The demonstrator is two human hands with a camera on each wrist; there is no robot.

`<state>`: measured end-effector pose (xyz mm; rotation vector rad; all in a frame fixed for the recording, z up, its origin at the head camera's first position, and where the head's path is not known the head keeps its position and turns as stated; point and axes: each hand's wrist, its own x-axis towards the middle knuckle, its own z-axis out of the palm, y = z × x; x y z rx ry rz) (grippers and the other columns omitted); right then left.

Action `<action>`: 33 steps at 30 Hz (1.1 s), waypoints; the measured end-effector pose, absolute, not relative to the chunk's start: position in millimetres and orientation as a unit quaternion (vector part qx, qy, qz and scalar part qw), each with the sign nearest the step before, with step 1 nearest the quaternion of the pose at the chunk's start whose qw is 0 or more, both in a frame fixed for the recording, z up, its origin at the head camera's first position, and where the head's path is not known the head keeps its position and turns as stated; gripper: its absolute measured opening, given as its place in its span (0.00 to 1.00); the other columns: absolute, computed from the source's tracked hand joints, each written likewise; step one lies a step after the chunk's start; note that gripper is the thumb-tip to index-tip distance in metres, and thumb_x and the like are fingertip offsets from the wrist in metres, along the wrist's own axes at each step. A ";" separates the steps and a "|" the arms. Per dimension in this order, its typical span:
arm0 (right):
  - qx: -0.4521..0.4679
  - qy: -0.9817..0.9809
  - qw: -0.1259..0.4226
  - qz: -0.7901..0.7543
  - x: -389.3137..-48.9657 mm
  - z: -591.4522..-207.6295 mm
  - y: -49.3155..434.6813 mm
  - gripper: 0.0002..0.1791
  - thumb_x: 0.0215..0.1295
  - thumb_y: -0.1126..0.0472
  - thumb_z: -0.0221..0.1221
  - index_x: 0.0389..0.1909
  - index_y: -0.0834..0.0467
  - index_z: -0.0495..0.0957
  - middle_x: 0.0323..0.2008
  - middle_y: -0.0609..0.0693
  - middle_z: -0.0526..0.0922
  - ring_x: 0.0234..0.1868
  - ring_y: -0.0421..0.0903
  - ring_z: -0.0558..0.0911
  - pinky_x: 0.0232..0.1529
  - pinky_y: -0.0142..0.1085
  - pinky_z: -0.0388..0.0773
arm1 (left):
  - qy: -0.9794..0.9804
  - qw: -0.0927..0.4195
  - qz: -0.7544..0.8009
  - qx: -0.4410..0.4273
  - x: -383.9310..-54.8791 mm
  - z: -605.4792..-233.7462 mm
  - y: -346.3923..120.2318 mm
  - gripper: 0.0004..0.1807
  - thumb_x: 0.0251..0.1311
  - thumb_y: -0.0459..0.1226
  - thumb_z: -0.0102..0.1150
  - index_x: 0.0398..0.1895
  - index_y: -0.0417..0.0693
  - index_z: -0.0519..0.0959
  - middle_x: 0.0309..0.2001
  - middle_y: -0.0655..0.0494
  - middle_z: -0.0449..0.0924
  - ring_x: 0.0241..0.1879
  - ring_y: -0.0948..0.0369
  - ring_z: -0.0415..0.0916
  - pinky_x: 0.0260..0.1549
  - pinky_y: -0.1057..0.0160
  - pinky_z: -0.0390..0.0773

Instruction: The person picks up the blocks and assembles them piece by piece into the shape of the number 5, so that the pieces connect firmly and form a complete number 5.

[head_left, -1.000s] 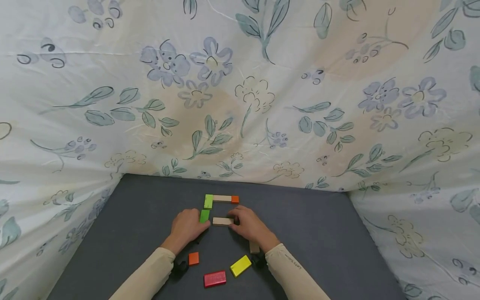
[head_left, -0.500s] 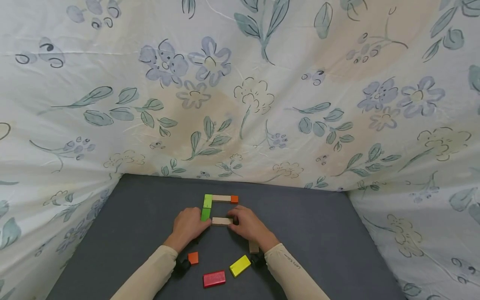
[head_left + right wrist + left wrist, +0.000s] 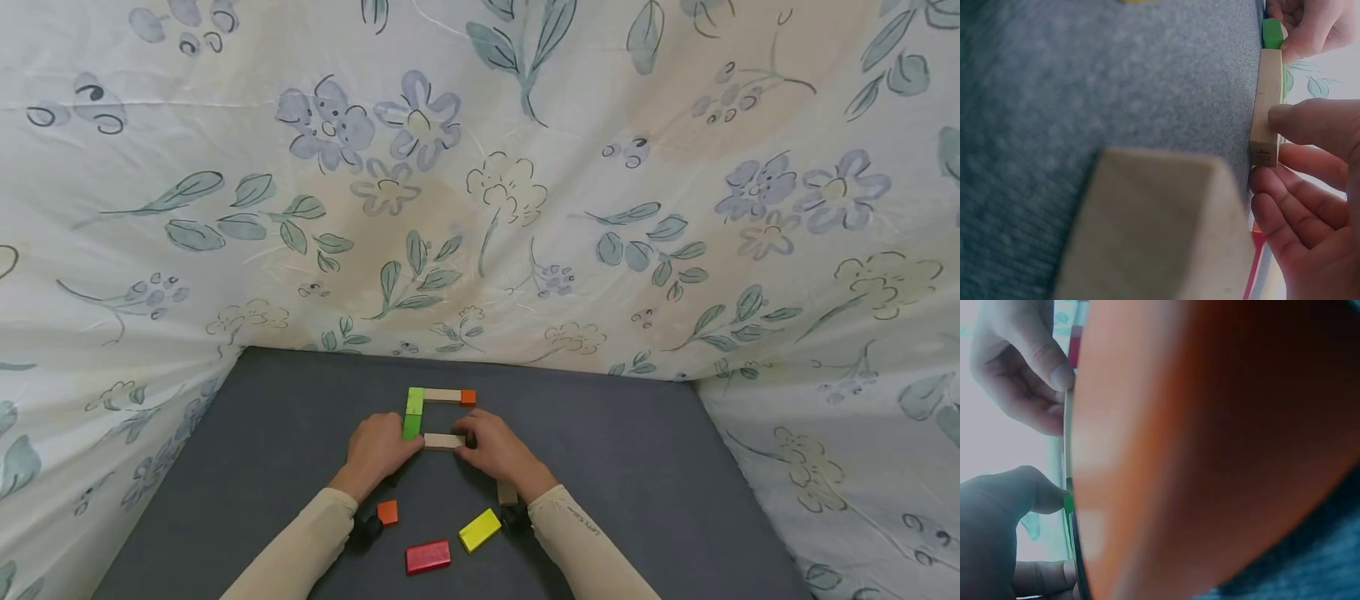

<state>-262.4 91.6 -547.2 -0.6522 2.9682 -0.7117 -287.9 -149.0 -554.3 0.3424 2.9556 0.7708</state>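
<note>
Head view: pinching the near green block (image 3: 412,427) between thumb and fingers of the left hand (image 3: 375,450), spread only as wide as the block, on the dark tabletop (image 3: 630,467). Showing, touching its far end, the far green block (image 3: 415,400), then the far wooden block (image 3: 442,396) stretching right to the far orange block (image 3: 468,397). Gripping the near wooden block (image 3: 442,442) by its right end between thumb and index finger of the right hand (image 3: 495,450), parted only by its thickness, with its left end just beside the near green block; cannot tell whether touching. Nearer the person, showing 4 more pieces: loose orange (image 3: 387,512), yellow (image 3: 480,531) and red blocks (image 3: 428,557), plus a wooden piece (image 3: 507,493) partly hidden under the right wrist
</note>
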 end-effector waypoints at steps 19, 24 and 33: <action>-0.205 0.951 0.013 -0.232 -262.7 -547.5 91.1 0.17 0.71 0.59 0.74 0.58 0.57 0.88 0.45 0.46 0.82 0.38 0.39 0.78 0.42 0.35 0.80 | 0.964 0.041 0.241 0.107 -290.2 -552.2 -147.2 0.23 0.66 0.51 0.71 0.20 0.49 0.75 0.19 0.54 0.69 0.17 0.57 0.68 0.18 0.60 0.66; -0.205 0.951 0.010 -0.229 -262.4 -546.9 90.2 0.17 0.71 0.59 0.74 0.57 0.56 0.88 0.46 0.46 0.82 0.39 0.38 0.78 0.42 0.35 0.81 | 0.964 0.040 0.241 0.107 -290.4 -551.5 -147.0 0.22 0.65 0.50 0.71 0.20 0.49 0.75 0.19 0.54 0.69 0.17 0.57 0.68 0.19 0.60 0.66; -0.201 0.954 0.013 -0.223 -262.6 -548.1 90.9 0.17 0.71 0.58 0.74 0.58 0.56 0.88 0.45 0.45 0.82 0.38 0.38 0.78 0.42 0.35 0.80 | 0.964 0.045 0.239 0.105 -289.7 -550.8 -145.9 0.23 0.66 0.51 0.71 0.21 0.49 0.75 0.19 0.53 0.70 0.17 0.56 0.68 0.19 0.60 0.66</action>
